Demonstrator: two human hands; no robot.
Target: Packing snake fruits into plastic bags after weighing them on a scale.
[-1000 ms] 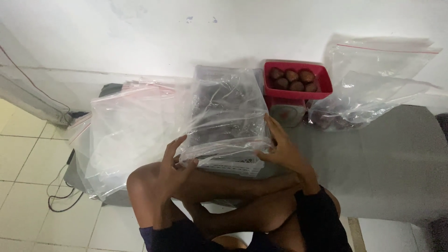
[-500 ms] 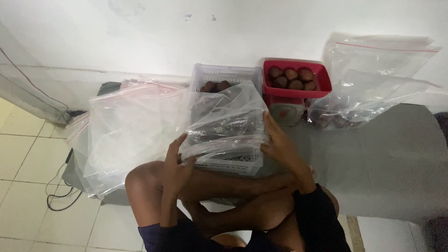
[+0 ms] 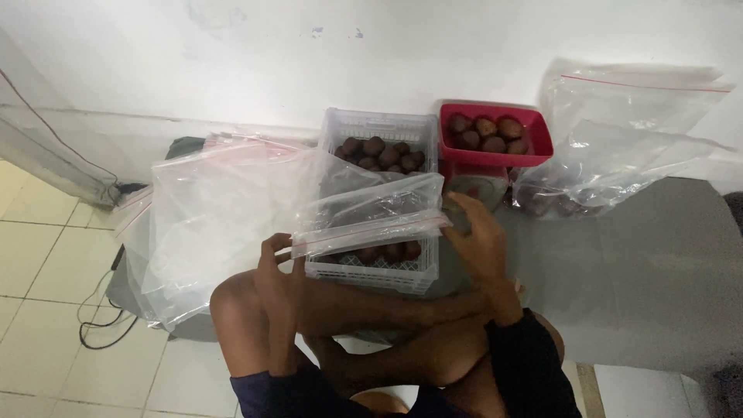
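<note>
Head view, one entry: clear zip bag (image 3: 370, 220), empty as far as can be seen, held flat and level across the near half of a white slotted crate (image 3: 379, 203), its pink-edged mouth strip facing the person. No fruit is visible inside it, so by the look of things the bagging is at its start, with the mouth not yet spread. Left hand (image 3: 277, 267): fingers curled, pinching the bag's near left corner at the zip strip; forearm rises from the bent knee below. Right hand (image 3: 478, 236): fingers spread and lightly bent at the bag's right edge, thumb side toward the strip; whether it grips the plastic or only steadies it cannot be told. Just beyond both hands, under the bag, the crate holds dark brown scaly fruit (image 3: 383, 151), piled at its far end. Beyond the right hand, touching the crate's far right corner, a red tray (image 3: 495, 130) carries a few of the same fruit. Further right of that hand, a large clear bag (image 3: 627, 139) slumps against the wall with some fruit at its bottom. Left of the left hand, a stack of empty bags (image 3: 209, 224) lies flat, overhanging a grey mat (image 3: 650, 271). Tiled floor (image 3: 46, 271) further left, with a cable.
</note>
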